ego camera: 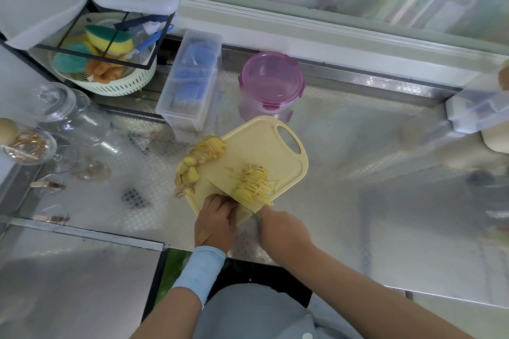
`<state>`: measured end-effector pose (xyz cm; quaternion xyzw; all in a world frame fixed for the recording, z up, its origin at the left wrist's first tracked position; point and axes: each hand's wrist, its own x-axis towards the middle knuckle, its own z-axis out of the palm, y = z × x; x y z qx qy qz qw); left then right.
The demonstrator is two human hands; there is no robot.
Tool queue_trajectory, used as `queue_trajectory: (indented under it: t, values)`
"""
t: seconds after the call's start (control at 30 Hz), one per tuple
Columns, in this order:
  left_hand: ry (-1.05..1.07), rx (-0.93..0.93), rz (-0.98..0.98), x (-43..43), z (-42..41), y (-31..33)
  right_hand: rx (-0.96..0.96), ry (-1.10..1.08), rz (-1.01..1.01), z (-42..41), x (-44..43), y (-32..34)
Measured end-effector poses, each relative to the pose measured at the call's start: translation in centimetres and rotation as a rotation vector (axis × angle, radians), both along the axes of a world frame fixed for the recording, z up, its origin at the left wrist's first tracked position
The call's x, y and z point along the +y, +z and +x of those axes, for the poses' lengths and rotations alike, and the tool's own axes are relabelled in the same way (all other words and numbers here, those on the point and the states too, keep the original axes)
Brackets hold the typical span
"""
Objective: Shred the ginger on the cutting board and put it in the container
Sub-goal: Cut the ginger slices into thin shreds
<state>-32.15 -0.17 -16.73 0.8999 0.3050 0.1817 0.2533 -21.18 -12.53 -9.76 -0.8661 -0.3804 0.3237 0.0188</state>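
1. The left hand [216,219] rests at the near corner of the pale yellow plastic cutting board [253,143]. Its fingers [220,201] are curled, knuckles up, beside the blade. I cannot tell whether they pin anything beneath them.
2. The right hand [281,228] is wrapped round the handle of a broad-bladed knife [223,186], its fingers clamped on it. The blade runs from that hand across the near end of the board, passing just beyond the left fingers.
3. A heap of thin, pale yellow ginger shreds [254,184] lies just beyond the right hand's fingers. It touches the blade and sits to the right of the left fingers.
4. A fanned stack of yellow ginger slices [206,153], with a few chunks beside it, sits well beyond the left fingers at the board's far left edge, apart from the shreds.
5. A round pink plastic container [271,82], its clipped lid on, stands on the patterned steel counter [358,151] just past the board's far edge, well beyond both sets of fingers.
6. A clear oblong plastic box [190,80] holding blue things stands left of the container.
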Motion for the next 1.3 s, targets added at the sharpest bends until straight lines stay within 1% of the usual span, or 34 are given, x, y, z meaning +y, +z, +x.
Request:
queue_trajectory:
  t: [0.1, 0.23, 0.43, 0.57, 0.67, 0.87, 0.9, 0.97, 1.03, 1.1, 1.3]
  values:
    - [-0.009, -0.007, 0.013, 0.0, 0.0, -0.1, 0.018, 0.008, -0.023, -0.1, 1.0, 0.1]
    - [-0.031, 0.005, 0.028, 0.2, 0.0, -0.1, 0.032, 0.034, -0.004, 0.0, 3.1, 0.5]
    - [-0.026, -0.016, -0.03, 0.1, -0.3, -0.1, 0.09, 0.011, 0.024, 0.7, 3.2, 0.5]
    - [0.09, -0.034, -0.157, 0.8, -1.0, 0.7, 0.103, -0.073, 0.059, 1.7, 2.2, 1.2]
    - [0.139, 0.012, -0.149, 1.9, -1.6, 1.1, 0.071, -0.094, 0.058, 2.6, 1.3, 1.5]
    - [0.188, 0.054, -0.133, 3.1, -2.5, 1.2, 0.102, -0.009, 0.028, 1.6, 0.8, 1.3]
    - [0.171, 0.062, -0.123, 3.2, -2.7, 1.2, 0.1, -0.004, 0.021, 1.5, 0.8, 1.2]
    - [0.063, 0.109, -0.048, 3.3, -3.0, 1.0, 0.091, -0.018, 0.004, 1.9, 0.9, 1.0]
    - [-0.069, 0.205, 0.015, 3.3, -3.2, 1.0, 0.079, -0.04, -0.013, 2.8, 1.1, 1.0]
    - [-0.149, 0.278, 0.018, 3.4, -3.3, 1.2, 0.055, -0.057, -0.022, 3.8, 1.1, 1.1]
    - [-0.244, 0.366, 0.084, 4.0, -3.8, 1.7, -0.111, -0.094, -0.063, 7.9, 1.4, 1.4]
